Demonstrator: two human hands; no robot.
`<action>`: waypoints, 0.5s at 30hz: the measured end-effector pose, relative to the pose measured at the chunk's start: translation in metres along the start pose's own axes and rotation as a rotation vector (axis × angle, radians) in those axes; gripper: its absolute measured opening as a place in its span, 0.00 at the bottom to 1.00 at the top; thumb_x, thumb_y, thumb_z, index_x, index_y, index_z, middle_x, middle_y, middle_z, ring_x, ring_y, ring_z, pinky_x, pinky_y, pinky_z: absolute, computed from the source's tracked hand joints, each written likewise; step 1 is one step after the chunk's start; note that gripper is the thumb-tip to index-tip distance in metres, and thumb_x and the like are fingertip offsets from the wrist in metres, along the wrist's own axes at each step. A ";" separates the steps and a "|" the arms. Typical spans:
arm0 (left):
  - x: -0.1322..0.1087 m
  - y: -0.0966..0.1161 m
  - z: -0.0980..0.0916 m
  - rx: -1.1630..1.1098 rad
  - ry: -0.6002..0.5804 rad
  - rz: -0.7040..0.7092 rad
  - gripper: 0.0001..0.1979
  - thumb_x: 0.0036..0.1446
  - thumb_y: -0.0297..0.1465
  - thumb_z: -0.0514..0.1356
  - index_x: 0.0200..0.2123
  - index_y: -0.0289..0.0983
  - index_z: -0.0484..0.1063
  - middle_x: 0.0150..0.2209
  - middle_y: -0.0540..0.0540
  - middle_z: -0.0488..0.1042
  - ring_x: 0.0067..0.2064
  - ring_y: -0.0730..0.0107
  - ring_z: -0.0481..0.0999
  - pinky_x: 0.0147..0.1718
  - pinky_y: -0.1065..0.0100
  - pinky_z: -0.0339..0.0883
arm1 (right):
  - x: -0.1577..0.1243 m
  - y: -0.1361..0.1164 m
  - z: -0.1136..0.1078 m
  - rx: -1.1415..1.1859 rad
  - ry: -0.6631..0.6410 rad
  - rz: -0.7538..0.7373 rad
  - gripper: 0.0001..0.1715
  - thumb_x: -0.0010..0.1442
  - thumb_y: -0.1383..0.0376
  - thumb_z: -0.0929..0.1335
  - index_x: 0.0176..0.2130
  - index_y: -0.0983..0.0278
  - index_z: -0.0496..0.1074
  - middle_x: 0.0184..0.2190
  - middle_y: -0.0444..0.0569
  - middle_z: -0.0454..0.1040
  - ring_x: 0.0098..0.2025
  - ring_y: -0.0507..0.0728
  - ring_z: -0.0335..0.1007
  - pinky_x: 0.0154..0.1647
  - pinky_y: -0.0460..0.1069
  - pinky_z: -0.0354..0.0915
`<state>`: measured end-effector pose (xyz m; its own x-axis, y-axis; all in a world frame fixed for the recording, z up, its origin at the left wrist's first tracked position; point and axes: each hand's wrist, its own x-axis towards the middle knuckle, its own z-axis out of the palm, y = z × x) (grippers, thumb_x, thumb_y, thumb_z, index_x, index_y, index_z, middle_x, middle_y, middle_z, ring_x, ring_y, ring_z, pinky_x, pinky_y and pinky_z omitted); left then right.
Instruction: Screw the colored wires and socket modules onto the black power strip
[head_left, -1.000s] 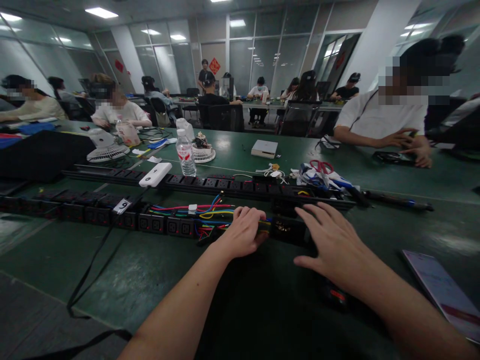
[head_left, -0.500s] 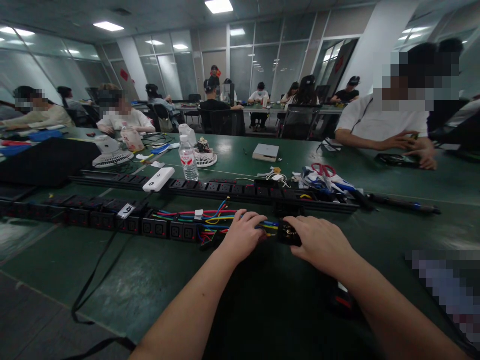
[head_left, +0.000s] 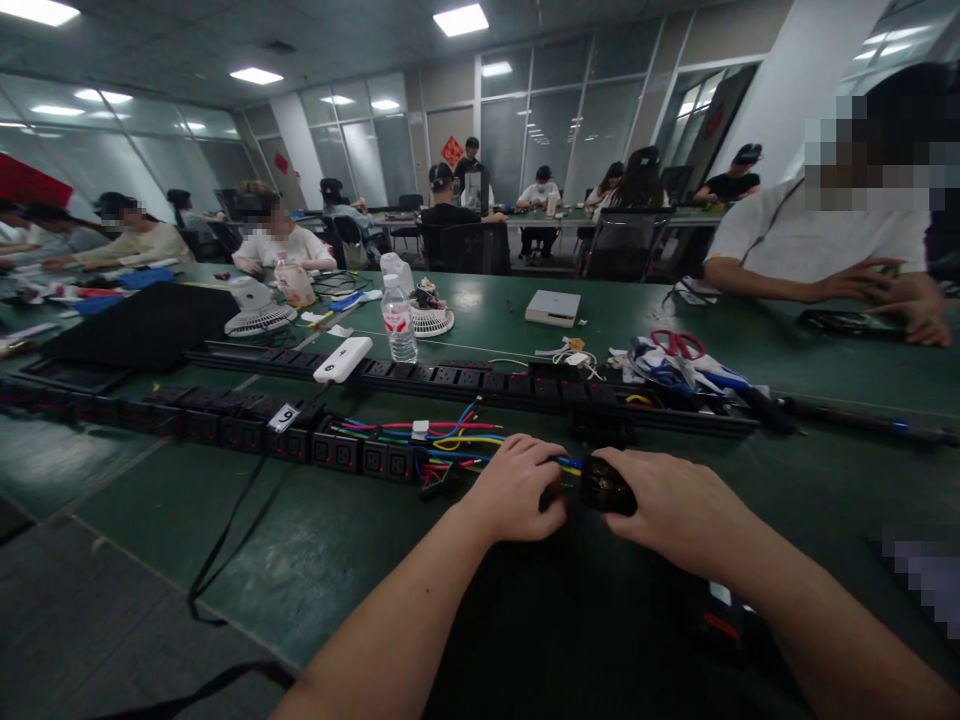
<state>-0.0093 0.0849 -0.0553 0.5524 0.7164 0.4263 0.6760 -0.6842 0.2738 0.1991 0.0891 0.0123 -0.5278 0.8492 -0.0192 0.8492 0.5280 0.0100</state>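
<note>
Gripping black block (head_left: 602, 483) w/ R hand (head_left: 667, 495), thumb below & fingers over its R end, just R of L hand (head_left: 517, 490), over green table (head_left: 232, 560); curling L fingers over colored wires (head_left: 465, 440) btwn block & black socket strip (head_left: 345, 453) at L, can't tell how tight. Can see 2nd strip (head_left: 480, 380) behind, roughly parallel, w/ white box (head_left: 343, 360) by it, water bottle (head_left: 400, 325) just beyond & red-handled scissors (head_left: 677, 345) farther R.

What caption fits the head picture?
Left hand at colourful wires, right hand holding a black part over a green table.
</note>
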 end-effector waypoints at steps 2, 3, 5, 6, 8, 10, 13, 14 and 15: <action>0.000 0.001 -0.002 -0.030 0.015 -0.076 0.11 0.58 0.32 0.58 0.44 0.36 0.68 0.48 0.42 0.72 0.48 0.60 0.69 0.51 0.56 0.60 | -0.002 -0.002 -0.001 0.001 0.004 -0.006 0.24 0.53 0.59 0.69 0.50 0.59 0.69 0.42 0.49 0.75 0.40 0.64 0.73 0.35 0.56 0.66; 0.000 0.001 -0.002 -0.024 0.017 -0.102 0.12 0.60 0.33 0.56 0.46 0.36 0.66 0.46 0.43 0.72 0.47 0.61 0.69 0.50 0.58 0.61 | -0.003 -0.003 -0.002 -0.002 0.007 -0.006 0.23 0.53 0.59 0.68 0.50 0.59 0.69 0.42 0.50 0.75 0.40 0.65 0.73 0.35 0.56 0.66; 0.002 0.000 -0.002 0.021 -0.002 -0.110 0.11 0.65 0.34 0.52 0.48 0.37 0.64 0.43 0.44 0.72 0.45 0.62 0.69 0.47 0.60 0.60 | -0.006 -0.007 -0.002 -0.008 0.011 -0.005 0.22 0.54 0.58 0.68 0.49 0.58 0.69 0.41 0.50 0.76 0.39 0.65 0.73 0.34 0.57 0.65; 0.003 0.000 -0.001 0.046 -0.018 -0.099 0.10 0.66 0.35 0.51 0.46 0.38 0.65 0.42 0.45 0.72 0.45 0.63 0.68 0.46 0.60 0.60 | -0.007 -0.009 -0.002 -0.008 0.009 -0.008 0.21 0.55 0.57 0.67 0.48 0.58 0.69 0.40 0.49 0.76 0.39 0.66 0.73 0.33 0.57 0.65; 0.003 0.000 0.000 0.070 -0.042 -0.084 0.09 0.67 0.35 0.49 0.42 0.39 0.67 0.40 0.47 0.72 0.43 0.63 0.68 0.44 0.61 0.59 | -0.009 -0.013 -0.002 0.001 -0.002 -0.018 0.19 0.55 0.57 0.68 0.46 0.57 0.69 0.38 0.48 0.76 0.37 0.65 0.73 0.32 0.56 0.64; 0.003 0.001 0.001 0.052 -0.047 -0.092 0.10 0.68 0.35 0.48 0.39 0.39 0.67 0.38 0.48 0.72 0.41 0.65 0.67 0.42 0.62 0.58 | -0.010 -0.015 0.000 0.020 -0.018 -0.035 0.17 0.54 0.57 0.68 0.45 0.57 0.69 0.37 0.47 0.75 0.37 0.64 0.73 0.32 0.56 0.64; 0.003 0.002 0.001 -0.005 -0.040 -0.108 0.09 0.68 0.35 0.49 0.39 0.39 0.67 0.38 0.49 0.73 0.41 0.66 0.66 0.42 0.63 0.56 | -0.010 -0.014 0.001 0.055 -0.027 -0.054 0.17 0.54 0.57 0.69 0.44 0.57 0.68 0.37 0.46 0.74 0.38 0.62 0.72 0.35 0.55 0.64; 0.003 0.001 0.001 -0.027 -0.034 -0.114 0.09 0.68 0.34 0.49 0.39 0.39 0.67 0.38 0.50 0.73 0.41 0.67 0.66 0.42 0.63 0.56 | -0.010 -0.013 0.001 0.066 -0.026 -0.060 0.18 0.54 0.57 0.69 0.45 0.57 0.68 0.38 0.46 0.74 0.39 0.62 0.72 0.37 0.55 0.65; 0.003 0.001 0.000 -0.048 -0.027 -0.121 0.09 0.68 0.34 0.49 0.39 0.39 0.67 0.37 0.50 0.73 0.40 0.67 0.66 0.43 0.63 0.56 | -0.010 -0.012 0.001 0.076 -0.023 -0.066 0.19 0.54 0.57 0.70 0.46 0.58 0.68 0.39 0.46 0.74 0.41 0.61 0.71 0.39 0.55 0.65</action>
<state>-0.0068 0.0863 -0.0540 0.4817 0.7970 0.3644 0.7144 -0.5980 0.3634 0.1943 0.0744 0.0112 -0.5832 0.8113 -0.0407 0.8117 0.5801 -0.0680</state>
